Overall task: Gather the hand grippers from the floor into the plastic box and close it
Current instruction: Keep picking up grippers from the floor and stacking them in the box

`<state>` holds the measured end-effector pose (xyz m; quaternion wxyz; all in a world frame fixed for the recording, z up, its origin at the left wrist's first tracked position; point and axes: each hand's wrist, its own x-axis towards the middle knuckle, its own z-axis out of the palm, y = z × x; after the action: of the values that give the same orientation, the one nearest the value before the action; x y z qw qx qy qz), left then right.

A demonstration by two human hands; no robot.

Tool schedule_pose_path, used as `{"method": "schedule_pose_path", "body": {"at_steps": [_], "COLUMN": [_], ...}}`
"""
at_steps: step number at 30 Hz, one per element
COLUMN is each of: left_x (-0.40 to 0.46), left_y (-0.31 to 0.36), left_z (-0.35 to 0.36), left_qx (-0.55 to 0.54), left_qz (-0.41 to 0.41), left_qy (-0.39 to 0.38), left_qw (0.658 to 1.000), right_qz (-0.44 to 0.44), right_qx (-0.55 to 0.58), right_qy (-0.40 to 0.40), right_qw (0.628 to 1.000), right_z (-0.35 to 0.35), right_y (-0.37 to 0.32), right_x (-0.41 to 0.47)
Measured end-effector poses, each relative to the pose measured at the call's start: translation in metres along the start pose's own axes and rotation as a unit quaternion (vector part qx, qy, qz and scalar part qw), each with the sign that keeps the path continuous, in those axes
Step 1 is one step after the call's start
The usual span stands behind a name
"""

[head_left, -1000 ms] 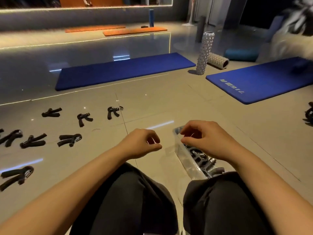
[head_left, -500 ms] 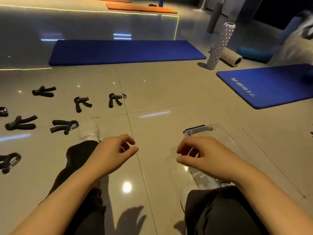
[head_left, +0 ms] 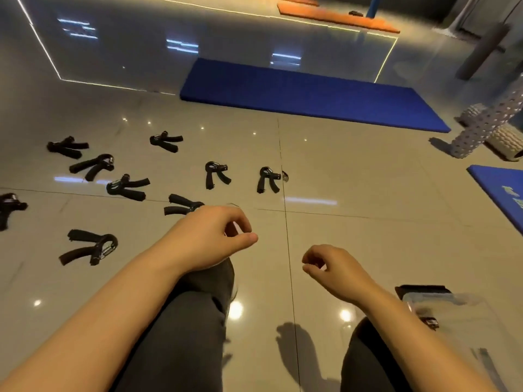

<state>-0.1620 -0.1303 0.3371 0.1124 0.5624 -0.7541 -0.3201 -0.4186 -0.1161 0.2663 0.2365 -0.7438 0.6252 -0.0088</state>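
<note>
Black hand grippers [head_left: 216, 174], blue mat [head_left: 305, 93], beige floor [head_left: 353, 171].

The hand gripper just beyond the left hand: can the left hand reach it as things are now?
Probably yes. The left hand holds nothing, and the hand gripper lies right past its knuckles, with nothing between.

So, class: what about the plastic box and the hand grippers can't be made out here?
- Plastic box, head view: blurred, partly behind the right forearm; contents unclear.
- Gripper by the left hand: its head is hidden behind that hand.
- Leftmost gripper: cut off by the frame edge.
</note>
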Motion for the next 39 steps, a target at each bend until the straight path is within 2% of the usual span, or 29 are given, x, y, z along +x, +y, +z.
{"method": "schedule_pose_path", "body": {"at_steps": [3, 6, 9, 11, 15, 20, 22, 24, 29, 31, 32, 33, 36, 39], "left_x": [0.028, 0.063, 0.1, 0.122, 0.171, 0.24, 0.267, 0.294, 0.358, 0.381, 0.393, 0.404, 0.436, 0.463], "left_y": [-0.015, -0.019, -0.019, -0.016, -0.019, -0.049, -0.071, -0.096, -0.166, -0.204, -0.224, -0.247, -0.305, -0.338], "left_z": [-0.022, -0.031, -0.036, -0.04, -0.049, -0.053, -0.047, -0.037, 0.026, 0.058, 0.068, 0.075, 0.079, 0.085], "left_qx": [-0.036, -0.081, -0.107, -0.125, -0.154, -0.15, -0.135, -0.113, -0.029, 0.034, 0.076, 0.112, 0.125, 0.083], "left_qz": [-0.023, -0.028, -0.021, -0.001, 0.013, -0.013, -0.043, -0.078, -0.121, -0.166, -0.186, -0.199, -0.223, -0.294], "left_qy": [0.039, 0.041, 0.037, 0.037, 0.012, -0.034, -0.045, -0.06, -0.009, -0.081, -0.119, -0.127, -0.008, 0.081], "left_qw": [0.998, 0.995, 0.993, 0.991, 0.988, 0.988, 0.989, 0.989, 0.992, 0.982, 0.972, 0.965, 0.967, 0.949], "right_qz": [-0.063, -0.07, -0.045, -0.022, -0.028, -0.042, -0.04, -0.03, 0.04, 0.053, 0.029, 0.001, -0.058, -0.031], "right_qx": [-0.081, -0.129, -0.101, -0.074, -0.067, -0.07, -0.06, -0.056, -0.128, -0.138, -0.155, -0.175, -0.197, -0.194], "right_qy": [-0.08, -0.072, 0.004, 0.022, -0.041, -0.065, -0.1, -0.135, -0.077, -0.082, -0.064, -0.048, -0.057, -0.056], "right_qw": [0.992, 0.987, 0.994, 0.997, 0.997, 0.995, 0.992, 0.989, 0.988, 0.986, 0.985, 0.983, 0.977, 0.979], "right_z": [-0.025, -0.077, -0.117, -0.123, -0.114, -0.123, -0.122, -0.11, -0.027, 0.019, 0.037, 0.052, 0.088, 0.113], "right_y": [-0.022, -0.037, -0.032, -0.021, -0.005, 0.002, 0.016, 0.034, 0.077, 0.092, 0.099, 0.106, 0.123, 0.123], "right_x": [0.036, 0.07, 0.097, 0.113, 0.16, 0.233, 0.258, 0.287, 0.371, 0.398, 0.415, 0.434, 0.484, 0.506]}}
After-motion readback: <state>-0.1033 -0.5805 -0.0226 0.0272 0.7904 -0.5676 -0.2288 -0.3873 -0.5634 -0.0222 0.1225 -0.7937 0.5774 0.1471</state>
